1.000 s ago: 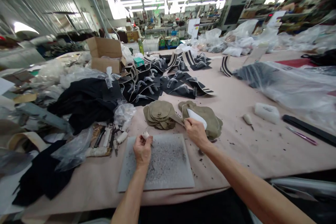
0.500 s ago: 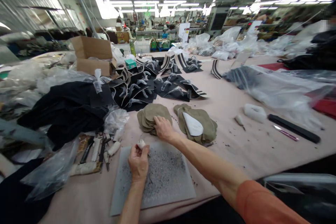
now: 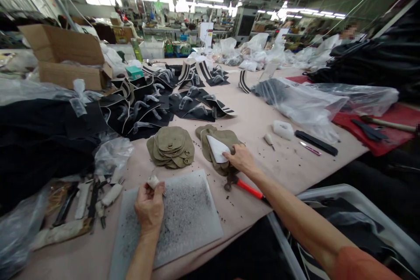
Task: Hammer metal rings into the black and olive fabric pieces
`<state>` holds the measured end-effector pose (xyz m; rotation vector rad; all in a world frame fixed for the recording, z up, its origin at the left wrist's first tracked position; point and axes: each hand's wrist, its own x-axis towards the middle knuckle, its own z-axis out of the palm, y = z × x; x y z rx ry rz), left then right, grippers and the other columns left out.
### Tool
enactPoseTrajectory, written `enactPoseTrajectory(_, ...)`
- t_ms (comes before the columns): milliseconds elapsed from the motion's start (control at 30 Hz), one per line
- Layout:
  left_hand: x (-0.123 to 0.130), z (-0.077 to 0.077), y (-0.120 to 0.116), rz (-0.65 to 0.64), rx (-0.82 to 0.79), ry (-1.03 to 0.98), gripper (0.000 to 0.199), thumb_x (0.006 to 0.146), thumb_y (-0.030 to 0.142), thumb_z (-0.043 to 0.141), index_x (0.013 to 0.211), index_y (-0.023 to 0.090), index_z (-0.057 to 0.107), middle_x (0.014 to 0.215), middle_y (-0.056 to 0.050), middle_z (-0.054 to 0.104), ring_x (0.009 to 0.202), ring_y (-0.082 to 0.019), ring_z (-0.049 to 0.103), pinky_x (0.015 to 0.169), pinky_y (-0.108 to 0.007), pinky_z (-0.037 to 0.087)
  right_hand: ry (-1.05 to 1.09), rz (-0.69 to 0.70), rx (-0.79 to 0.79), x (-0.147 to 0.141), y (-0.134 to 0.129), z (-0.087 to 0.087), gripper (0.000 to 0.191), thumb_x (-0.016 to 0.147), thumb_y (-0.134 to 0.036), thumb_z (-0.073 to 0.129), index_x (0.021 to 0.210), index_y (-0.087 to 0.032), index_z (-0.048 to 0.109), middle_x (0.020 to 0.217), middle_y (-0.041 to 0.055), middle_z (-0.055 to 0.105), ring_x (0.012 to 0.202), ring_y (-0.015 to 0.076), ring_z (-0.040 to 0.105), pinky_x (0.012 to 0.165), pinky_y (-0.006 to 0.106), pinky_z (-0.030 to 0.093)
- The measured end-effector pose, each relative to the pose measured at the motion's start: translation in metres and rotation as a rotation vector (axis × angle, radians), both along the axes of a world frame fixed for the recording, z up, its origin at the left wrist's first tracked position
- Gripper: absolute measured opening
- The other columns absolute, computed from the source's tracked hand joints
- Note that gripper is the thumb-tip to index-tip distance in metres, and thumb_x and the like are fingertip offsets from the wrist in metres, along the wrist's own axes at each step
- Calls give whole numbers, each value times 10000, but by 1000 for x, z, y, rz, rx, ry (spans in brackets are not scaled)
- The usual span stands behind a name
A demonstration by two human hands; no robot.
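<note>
The left hand (image 3: 149,204) is over the speckled gray board (image 3: 192,223) at the table's (image 3: 243,214) near edge, its thumb and fingers closed round a white-wrapped tool (image 3: 153,181), as half a second ago. Beside the board's left edge lie more wrapped hand tools (image 3: 83,199).

Just beyond the board's right side, a hammer (image 3: 250,189) with an orange-red handle now shows beneath the right forearm; earlier the arm largely covered it.

The right hand (image 3: 242,158) has changed place: half a second ago it was on the left khaki stack (image 3: 171,140), and now it is at the right khaki stack (image 3: 202,133). Its thumb touches the white template (image 3: 216,149) lying on top, and its other fingers bend over the fabric; whether they pinch anything I cannot tell. The left stack, now uncovered, shows small metal rings on its top and right edge.

Farther right are a white roll (image 3: 283,130) and a black strip (image 3: 316,142). Behind the stacks spread black panels (image 3: 193,107) with striped ends. The camera has swung rightward, bringing more of the red cloth (image 3: 387,140) into view.
</note>
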<state>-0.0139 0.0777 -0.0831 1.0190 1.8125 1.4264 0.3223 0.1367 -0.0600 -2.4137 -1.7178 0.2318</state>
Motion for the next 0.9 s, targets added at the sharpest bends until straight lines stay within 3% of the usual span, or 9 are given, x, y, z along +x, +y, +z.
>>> enactPoseTrajectory(100, -1, -2, 1, -8, 0, 29, 454, 652, 523, 746, 930, 177, 648, 724, -49, 746, 671, -251, 734, 637, -330, 582, 45, -33, -2, -6, 6, -6, 446, 784, -543, 673, 1009, -157, 681, 1105, 169, 645, 1073, 311, 597, 881, 405, 459)
enactPoseTrajectory(200, -2, -1, 1, 5, 2, 59, 435, 653, 531, 731, 899, 180, 654, 702, -47, 744, 655, -254, 731, 632, -334, 576, 223, -133, 107, -20, 13, -8, 252, 703, -338, 712, 883, -170, 656, 1073, 160, 654, 1057, 296, 597, 885, 405, 457)
enactPoseTrajectory(300, -3, -1, 1, 7, 5, 96, 414, 664, 545, 723, 853, 184, 650, 673, -46, 738, 633, -253, 726, 616, -330, 568, 452, -209, 198, -25, 15, -6, 113, 644, -197, 658, 736, -194, 593, 880, 102, 670, 908, 244, 621, 823, 360, 467)
enactPoseTrajectory(433, -3, -1, 2, -1, 26, 118, 410, 686, 561, 709, 844, 188, 645, 674, -47, 743, 634, -254, 728, 604, -325, 563, 668, -217, 297, -26, 9, 1, 112, 607, -209, 613, 707, -217, 564, 690, 3, 618, 722, 183, 586, 692, 292, 475)
enactPoseTrajectory(567, -2, 0, 1, 0, 37, 137, 401, 688, 562, 700, 830, 191, 648, 653, -43, 737, 629, -256, 727, 600, -324, 555, 945, -243, 359, -31, 9, 16, 178, 588, -249, 665, 744, -202, 593, 668, -2, 644, 645, 176, 602, 588, 287, 499)
enactPoseTrajectory(700, 0, 0, -2, -20, 52, 109, 376, 708, 536, 701, 826, 184, 639, 649, -44, 730, 619, -242, 724, 594, -310, 552, 1166, -244, 336, -38, 19, 47, 175, 637, -248, 679, 795, -190, 628, 715, 22, 694, 640, 188, 638, 589, 317, 531)
enactPoseTrajectory(800, 1, -4, -3, -34, 81, 50, 360, 718, 512, 704, 833, 180, 624, 660, -44, 726, 608, -220, 715, 595, -290, 550, 1148, -119, 438, -51, 16, 70, 214, 752, -314, 648, 910, -177, 692, 824, 28, 724, 710, 183, 646, 665, 311, 527)
enactPoseTrajectory(900, 0, -8, -3, -37, 97, 19, 351, 717, 499, 710, 831, 181, 615, 667, -47, 723, 605, -211, 708, 586, -277, 544, 781, 246, 601, -75, -7, 73, 249, 897, -331, 563, 993, -175, 730, 965, 60, 739, 876, 196, 655, 804, 309, 487)
